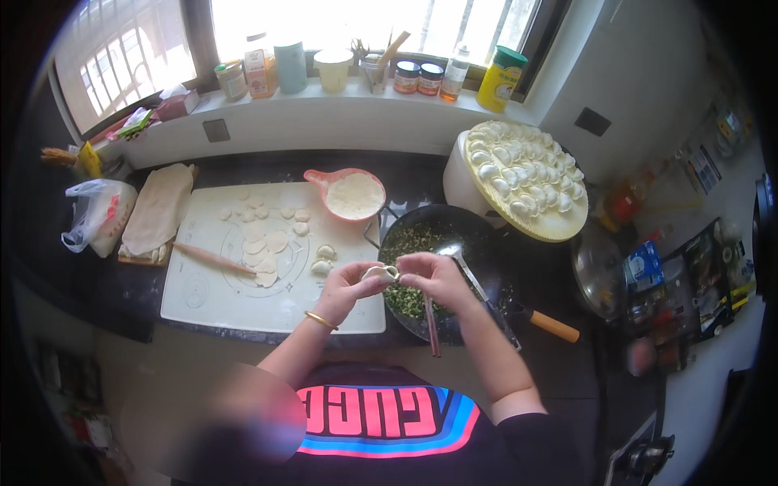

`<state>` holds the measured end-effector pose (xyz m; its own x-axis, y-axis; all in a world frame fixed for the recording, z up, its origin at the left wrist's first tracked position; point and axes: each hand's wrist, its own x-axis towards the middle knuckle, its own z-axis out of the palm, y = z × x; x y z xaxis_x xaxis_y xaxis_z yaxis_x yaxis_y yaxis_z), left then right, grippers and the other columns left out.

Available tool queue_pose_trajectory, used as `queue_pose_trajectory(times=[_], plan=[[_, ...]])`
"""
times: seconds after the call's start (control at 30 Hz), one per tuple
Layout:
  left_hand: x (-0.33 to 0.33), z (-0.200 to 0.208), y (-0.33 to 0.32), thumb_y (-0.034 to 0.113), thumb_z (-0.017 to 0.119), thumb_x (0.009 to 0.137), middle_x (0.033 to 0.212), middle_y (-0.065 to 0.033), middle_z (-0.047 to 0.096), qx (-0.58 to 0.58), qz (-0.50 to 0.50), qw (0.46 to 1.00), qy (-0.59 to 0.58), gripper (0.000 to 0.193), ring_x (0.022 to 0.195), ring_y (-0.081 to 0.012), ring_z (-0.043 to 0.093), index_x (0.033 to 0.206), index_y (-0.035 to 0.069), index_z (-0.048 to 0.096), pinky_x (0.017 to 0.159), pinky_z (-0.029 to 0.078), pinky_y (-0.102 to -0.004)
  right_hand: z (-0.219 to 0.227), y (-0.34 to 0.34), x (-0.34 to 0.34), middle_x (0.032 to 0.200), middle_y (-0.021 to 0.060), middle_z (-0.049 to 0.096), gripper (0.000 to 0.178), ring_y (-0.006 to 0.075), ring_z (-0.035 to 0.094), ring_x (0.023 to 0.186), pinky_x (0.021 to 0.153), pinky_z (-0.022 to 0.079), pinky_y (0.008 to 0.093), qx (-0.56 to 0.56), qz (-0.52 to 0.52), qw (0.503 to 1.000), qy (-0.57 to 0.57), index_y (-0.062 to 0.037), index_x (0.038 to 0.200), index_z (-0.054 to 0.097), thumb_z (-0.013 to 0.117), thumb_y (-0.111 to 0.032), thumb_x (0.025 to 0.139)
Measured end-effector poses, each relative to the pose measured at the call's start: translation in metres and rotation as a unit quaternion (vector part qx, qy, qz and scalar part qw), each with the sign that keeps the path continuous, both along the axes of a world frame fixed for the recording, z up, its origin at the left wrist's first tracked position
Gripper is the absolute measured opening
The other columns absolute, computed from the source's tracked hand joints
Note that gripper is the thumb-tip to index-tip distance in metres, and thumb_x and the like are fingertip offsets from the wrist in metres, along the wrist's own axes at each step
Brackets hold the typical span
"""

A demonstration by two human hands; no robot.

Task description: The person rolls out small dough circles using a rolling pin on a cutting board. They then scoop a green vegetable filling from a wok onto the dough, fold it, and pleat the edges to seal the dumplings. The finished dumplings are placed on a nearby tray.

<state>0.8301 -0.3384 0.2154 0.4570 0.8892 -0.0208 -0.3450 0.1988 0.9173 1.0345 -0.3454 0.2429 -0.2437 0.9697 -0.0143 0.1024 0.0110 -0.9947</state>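
Both hands meet over the wok's left rim, on a half-folded dumpling (381, 274). My left hand (350, 285), with a gold bangle on its wrist, pinches the dumpling from the left. Fingers of my right hand (438, 279) press its right edge, where the wrapper still gapes. Below the right hand a pair of chopsticks (432, 328) points toward me; I cannot tell whether they rest in the wok or are held. Chopped green filling (405, 301) lies in the black wok (478, 243), with a metal spoon (451, 249) in it.
On the white mat (190, 292) are round wrappers (266, 259), a rolling pin (212, 259) and several dumplings (322, 259). A red bowl (312, 176) of flour sits behind. A round tray (567, 227) of dumplings stands back right. The wok's wooden handle (555, 326) sticks out right.
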Motion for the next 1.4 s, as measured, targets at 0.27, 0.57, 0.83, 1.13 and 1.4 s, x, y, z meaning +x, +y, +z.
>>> queue_pose_trajectory(times=[0.27, 0.57, 0.83, 1.13, 1.4], plan=[[0.019, 0.015, 0.018, 0.011, 0.061, 0.083, 0.103, -0.0103, 0.06, 0.005, -0.08, 0.997, 0.0, 0.031, 0.092, -0.0164, 0.06, 0.11, -0.003, 0.054, 0.08, 0.051, -0.0271, -0.015, -0.017, -0.005, 0.086, 0.0072, 0.065, 0.017, 0.011, 0.061, 0.078, 0.071, 0.049, 0.0242, 0.008, -0.147, 0.988, 0.045, 0.0018, 0.094, 0.063, 0.065, -0.003, 0.077], [0.013, 0.022, 0.051, 0.018, 0.064, 0.081, 0.101, -0.0104, 0.061, 0.027, -0.178, 0.983, 0.026, 0.04, 0.09, -0.0165, 0.061, 0.112, -0.003, 0.053, 0.079, 0.05, -0.0274, -0.017, -0.019, -0.02, 0.079, 0.0046, 0.063, 0.01, 0.0099, 0.06, 0.073, 0.066, 0.048, 0.0224, 0.104, -0.289, 0.952, -0.006, 0.0005, 0.084, 0.064, 0.067, -0.002, 0.075], [-0.015, 0.027, 0.076, 0.016, 0.065, 0.081, 0.102, -0.012, 0.061, 0.034, -0.22, 0.975, -0.006, 0.039, 0.091, -0.0177, 0.061, 0.112, -0.004, 0.052, 0.082, 0.05, -0.0289, -0.004, -0.011, -0.054, 0.08, 0.0036, 0.063, 0.009, 0.0083, 0.059, 0.072, 0.066, 0.046, 0.0214, 0.095, -0.339, 0.936, -0.009, -0.0007, 0.083, 0.064, 0.068, -0.003, 0.074], [-0.019, 0.049, 0.078, 0.016, 0.064, 0.081, 0.101, -0.0113, 0.061, 0.038, -0.227, 0.973, 0.032, 0.039, 0.091, -0.0173, 0.061, 0.112, -0.005, 0.053, 0.082, 0.049, -0.0279, 0.025, -0.018, -0.049, 0.078, 0.0033, 0.063, 0.009, 0.0097, 0.059, 0.076, 0.069, 0.047, 0.0244, 0.067, -0.28, 0.954, -0.087, -0.0014, 0.085, 0.065, 0.065, -0.005, 0.077], [-0.006, 0.053, 0.085, 0.012, 0.062, 0.083, 0.103, -0.0106, 0.06, 0.014, -0.21, 0.977, 0.043, 0.036, 0.092, -0.0159, 0.059, 0.113, -0.005, 0.052, 0.081, 0.049, -0.027, 0.037, -0.009, 0.008, 0.08, 0.0045, 0.065, 0.014, 0.0096, 0.059, 0.073, 0.067, 0.047, 0.0244, 0.027, -0.209, 0.976, -0.046, -0.0008, 0.09, 0.065, 0.064, -0.009, 0.079]])
